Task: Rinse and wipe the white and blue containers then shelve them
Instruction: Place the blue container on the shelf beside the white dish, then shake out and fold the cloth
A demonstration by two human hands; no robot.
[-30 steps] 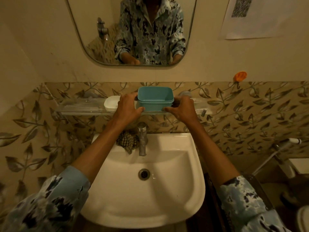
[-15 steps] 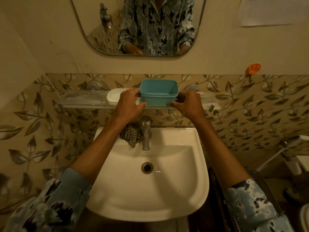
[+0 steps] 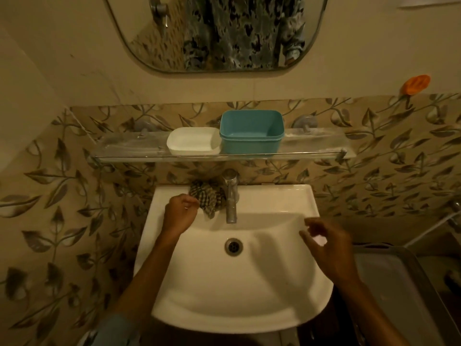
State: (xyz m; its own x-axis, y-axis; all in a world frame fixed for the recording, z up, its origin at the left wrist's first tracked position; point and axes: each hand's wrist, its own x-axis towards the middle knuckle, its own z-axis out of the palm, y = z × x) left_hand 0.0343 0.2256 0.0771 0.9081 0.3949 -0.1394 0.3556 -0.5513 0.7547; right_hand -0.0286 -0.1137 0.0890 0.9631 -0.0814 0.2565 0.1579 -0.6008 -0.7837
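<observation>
The blue container [image 3: 251,132] stands upright on the glass shelf [image 3: 129,148] above the sink, touching the smaller white container [image 3: 193,141] on its left. Neither hand touches them. My left hand [image 3: 180,214] is down at the sink's back rim with fingers curled, right at the edge of a checked cloth [image 3: 208,196] beside the tap; whether it grips the cloth I cannot tell. Over the basin's right side my right hand [image 3: 324,242] hovers, fingers spread, holding nothing.
A white sink [image 3: 232,283] with a central drain [image 3: 233,246] and a metal tap [image 3: 230,196] is below the shelf. A mirror [image 3: 219,33] hangs above. An orange hook [image 3: 416,83] is on the wall at right. A grey bin [image 3: 399,283] sits at lower right.
Both hands let go of the blue container on the shelf and dropped to the sink; the left went to the cloth, the right over the basin. The camera tilted down.
</observation>
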